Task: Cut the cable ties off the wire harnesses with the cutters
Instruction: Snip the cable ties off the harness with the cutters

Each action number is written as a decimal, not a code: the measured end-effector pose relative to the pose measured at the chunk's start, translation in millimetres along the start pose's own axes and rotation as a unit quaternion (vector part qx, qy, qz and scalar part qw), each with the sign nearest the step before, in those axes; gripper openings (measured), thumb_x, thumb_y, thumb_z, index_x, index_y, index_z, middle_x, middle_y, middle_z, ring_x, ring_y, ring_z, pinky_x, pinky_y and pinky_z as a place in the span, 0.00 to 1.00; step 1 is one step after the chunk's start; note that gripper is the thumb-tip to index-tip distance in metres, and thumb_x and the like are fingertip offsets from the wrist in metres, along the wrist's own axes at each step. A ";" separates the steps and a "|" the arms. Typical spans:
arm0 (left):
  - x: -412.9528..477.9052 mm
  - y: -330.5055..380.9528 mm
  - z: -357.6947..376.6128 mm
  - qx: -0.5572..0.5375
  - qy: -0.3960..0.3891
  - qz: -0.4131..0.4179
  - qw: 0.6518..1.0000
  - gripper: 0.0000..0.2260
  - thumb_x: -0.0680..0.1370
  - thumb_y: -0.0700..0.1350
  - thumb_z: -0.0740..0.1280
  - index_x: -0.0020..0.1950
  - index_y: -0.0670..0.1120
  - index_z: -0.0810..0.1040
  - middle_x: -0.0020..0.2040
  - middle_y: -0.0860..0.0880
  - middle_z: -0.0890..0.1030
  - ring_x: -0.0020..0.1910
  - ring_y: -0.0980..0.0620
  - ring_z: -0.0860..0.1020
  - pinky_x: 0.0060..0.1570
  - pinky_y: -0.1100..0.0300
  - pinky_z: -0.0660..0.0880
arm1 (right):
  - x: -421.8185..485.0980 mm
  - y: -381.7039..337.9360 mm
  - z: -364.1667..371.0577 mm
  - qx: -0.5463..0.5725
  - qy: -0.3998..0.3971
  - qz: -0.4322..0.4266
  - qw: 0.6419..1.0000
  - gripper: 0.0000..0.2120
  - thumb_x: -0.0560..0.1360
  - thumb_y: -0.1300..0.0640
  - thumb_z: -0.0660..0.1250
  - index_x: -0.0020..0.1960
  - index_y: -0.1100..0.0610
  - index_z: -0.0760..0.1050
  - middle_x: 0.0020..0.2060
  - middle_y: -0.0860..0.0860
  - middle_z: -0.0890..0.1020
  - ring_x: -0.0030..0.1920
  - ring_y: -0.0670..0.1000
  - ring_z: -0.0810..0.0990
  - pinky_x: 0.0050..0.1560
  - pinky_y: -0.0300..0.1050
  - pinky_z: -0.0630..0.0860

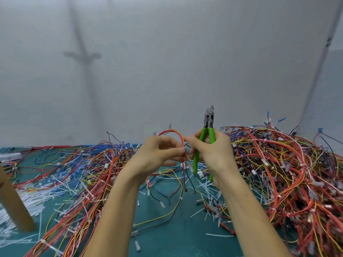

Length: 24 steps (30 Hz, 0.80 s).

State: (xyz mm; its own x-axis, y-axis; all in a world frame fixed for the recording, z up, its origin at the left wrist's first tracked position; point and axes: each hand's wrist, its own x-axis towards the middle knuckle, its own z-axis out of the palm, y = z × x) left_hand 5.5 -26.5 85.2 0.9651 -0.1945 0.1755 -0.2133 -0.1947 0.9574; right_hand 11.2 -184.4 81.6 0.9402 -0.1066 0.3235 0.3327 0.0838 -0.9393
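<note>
One harness loop (172, 131) pinched in L hand (159, 154), green cutters (209, 118) (blades up) gripped in R hand (215, 151) alongside.

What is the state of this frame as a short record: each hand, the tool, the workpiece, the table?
left hand: pinches a small wire harness, loop standing up
right hand: holds the green-handled cutters, forefinger reaching to the harness
cutters: tips up, not on any tie
table: green mat strewn with loose harnesses, big heap on the right, cut ties scattered
step: no cut under way
</note>
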 end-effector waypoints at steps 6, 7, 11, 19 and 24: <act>3.4 -2.5 -2.7 -0.100 0.080 -0.032 0.991 0.06 0.78 0.38 0.67 0.41 0.43 0.79 0.36 0.49 0.84 0.35 0.51 0.84 0.35 0.63 0.80 | -1.6 -11.3 -9.8 -0.010 -0.048 0.006 0.999 0.06 0.79 0.60 0.67 0.43 0.60 0.76 0.31 0.50 0.82 0.29 0.49 0.77 0.35 0.51 0.82; 3.8 -3.5 -2.9 -0.106 0.082 -0.037 0.990 0.06 0.79 0.38 0.67 0.42 0.43 0.79 0.36 0.49 0.84 0.35 0.52 0.84 0.35 0.63 0.80 | -2.1 -13.1 -11.1 -0.020 -0.067 0.015 0.997 0.08 0.79 0.59 0.66 0.43 0.61 0.76 0.30 0.50 0.82 0.29 0.49 0.77 0.34 0.50 0.81; 4.5 -5.7 -1.9 -0.146 0.076 -0.042 0.985 0.06 0.78 0.38 0.67 0.43 0.44 0.81 0.39 0.49 0.85 0.36 0.52 0.84 0.36 0.62 0.80 | -3.5 -16.9 -12.3 -0.122 -0.119 0.037 0.985 0.18 0.81 0.46 0.61 0.42 0.58 0.77 0.30 0.50 0.82 0.29 0.50 0.77 0.32 0.47 0.79; 7.0 -8.4 -3.1 -0.204 0.089 -0.061 0.973 0.04 0.76 0.40 0.70 0.44 0.46 0.85 0.42 0.48 0.85 0.37 0.54 0.83 0.36 0.61 0.80 | -4.3 -11.1 -11.7 -0.284 -0.179 0.089 0.938 0.26 0.82 0.41 0.52 0.41 0.58 0.77 0.29 0.50 0.80 0.27 0.48 0.78 0.30 0.45 0.76; 8.3 -9.0 -3.7 -0.183 0.141 -0.057 0.971 0.03 0.73 0.40 0.73 0.42 0.46 0.85 0.37 0.50 0.84 0.32 0.57 0.81 0.35 0.62 0.80 | -4.2 -7.4 -12.2 -0.333 -0.194 0.094 0.918 0.27 0.82 0.41 0.52 0.41 0.59 0.77 0.30 0.52 0.80 0.28 0.50 0.79 0.29 0.44 0.76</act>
State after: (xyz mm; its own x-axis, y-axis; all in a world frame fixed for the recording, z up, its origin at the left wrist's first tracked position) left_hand 16.0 -22.8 78.8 0.9936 0.0894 0.0697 -0.0838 0.1654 0.9827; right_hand 3.9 -196.7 85.9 0.9746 0.2200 0.0423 0.1644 -0.5740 -0.8022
